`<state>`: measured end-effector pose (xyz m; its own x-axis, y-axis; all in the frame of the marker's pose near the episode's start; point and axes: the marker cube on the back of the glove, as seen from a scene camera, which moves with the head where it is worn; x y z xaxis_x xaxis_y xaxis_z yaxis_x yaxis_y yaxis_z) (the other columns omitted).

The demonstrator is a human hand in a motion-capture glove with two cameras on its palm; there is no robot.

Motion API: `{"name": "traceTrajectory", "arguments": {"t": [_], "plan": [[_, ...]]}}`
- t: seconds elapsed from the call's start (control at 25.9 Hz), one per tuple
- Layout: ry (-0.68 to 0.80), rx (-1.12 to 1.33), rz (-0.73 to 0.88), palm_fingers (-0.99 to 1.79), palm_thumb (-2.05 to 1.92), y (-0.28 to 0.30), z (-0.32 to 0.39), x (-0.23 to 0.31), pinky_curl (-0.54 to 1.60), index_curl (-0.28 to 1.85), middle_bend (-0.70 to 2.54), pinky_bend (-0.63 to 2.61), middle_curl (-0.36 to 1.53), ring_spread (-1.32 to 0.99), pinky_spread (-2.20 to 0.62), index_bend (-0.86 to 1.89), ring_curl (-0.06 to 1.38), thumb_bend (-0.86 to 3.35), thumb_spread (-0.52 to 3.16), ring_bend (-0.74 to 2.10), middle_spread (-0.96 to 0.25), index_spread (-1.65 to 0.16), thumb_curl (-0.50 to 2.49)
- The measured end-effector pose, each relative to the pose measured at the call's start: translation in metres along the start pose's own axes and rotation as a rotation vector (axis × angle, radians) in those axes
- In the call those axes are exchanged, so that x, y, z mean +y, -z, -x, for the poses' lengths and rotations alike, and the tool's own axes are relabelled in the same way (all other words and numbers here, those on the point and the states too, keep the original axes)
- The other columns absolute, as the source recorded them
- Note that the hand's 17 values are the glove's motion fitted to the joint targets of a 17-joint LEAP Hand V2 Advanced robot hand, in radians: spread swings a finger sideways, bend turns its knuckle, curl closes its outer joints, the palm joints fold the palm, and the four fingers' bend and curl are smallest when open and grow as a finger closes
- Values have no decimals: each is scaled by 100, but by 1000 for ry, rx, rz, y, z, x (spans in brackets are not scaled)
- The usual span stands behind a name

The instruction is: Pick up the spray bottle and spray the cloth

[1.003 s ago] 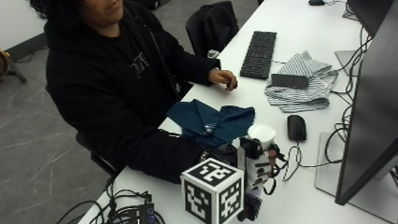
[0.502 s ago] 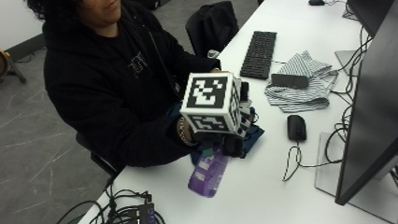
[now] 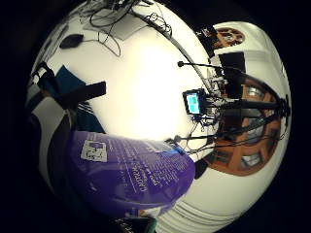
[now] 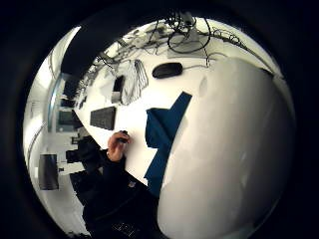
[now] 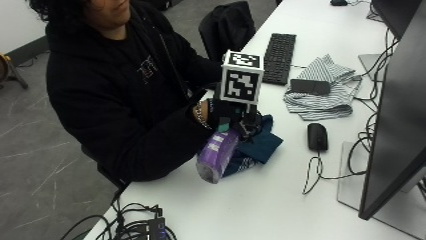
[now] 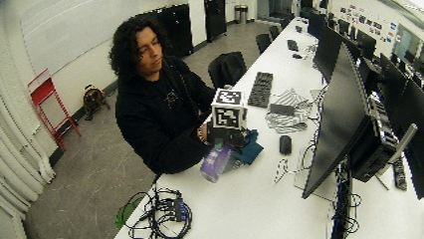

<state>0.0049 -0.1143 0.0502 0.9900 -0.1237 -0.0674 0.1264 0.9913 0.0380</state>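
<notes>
A long white surface [image 5: 266,200] ran from the near edge away toward twelve o'clock, and grey floor [image 5: 40,170] lay at its nine o'clock side. A person in a black hoodie [image 5: 113,100] sat at that side. At the near edge, around seven o'clock, lay a tangle of black cables [image 5: 133,227]. The gloved right hand [image 5: 223,112] was raised above the middle of the surface, its grip curled round the upper part of the purple spray bottle [image 5: 216,155], which hung tilted with its base toward seven o'clock, clear of the surface. Just beside the bottle, at its three o'clock, the dark blue cloth [image 5: 263,142] lay crumpled on the surface. Farther toward twelve o'clock sat a black keyboard [image 5: 279,52]; the bare hand [image 4: 117,144] rested near it. A striped cloth [image 5: 323,92] lay at one o'clock with a dark flat object on it, a black mouse [image 5: 317,136] at three o'clock, and a monitor [image 5: 396,125] stood along the far right.
</notes>
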Motion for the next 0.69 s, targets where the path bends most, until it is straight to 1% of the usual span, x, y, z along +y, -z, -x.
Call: {"name": "traceTrajectory", "arguments": {"t": [0.19,0.35,0.5,0.69], "plan": [[26,132,120,136,98,-29,30,-11,38,52,58,39,51,-25,-31,29,46,-3,8,56,-21,-32,73],[26,184,192,136,98,-48,46,-19,38,52,57,39,51,-25,-30,29,46,-3,8,56,-21,-31,73],[30,211,245,136,97,-61,53,-24,39,52,57,40,51,-25,-30,28,46,-4,8,56,-21,-32,74],[56,243,274,135,97,-67,53,-25,39,53,57,40,51,-24,-30,28,46,-4,9,56,-21,-32,74]]}}
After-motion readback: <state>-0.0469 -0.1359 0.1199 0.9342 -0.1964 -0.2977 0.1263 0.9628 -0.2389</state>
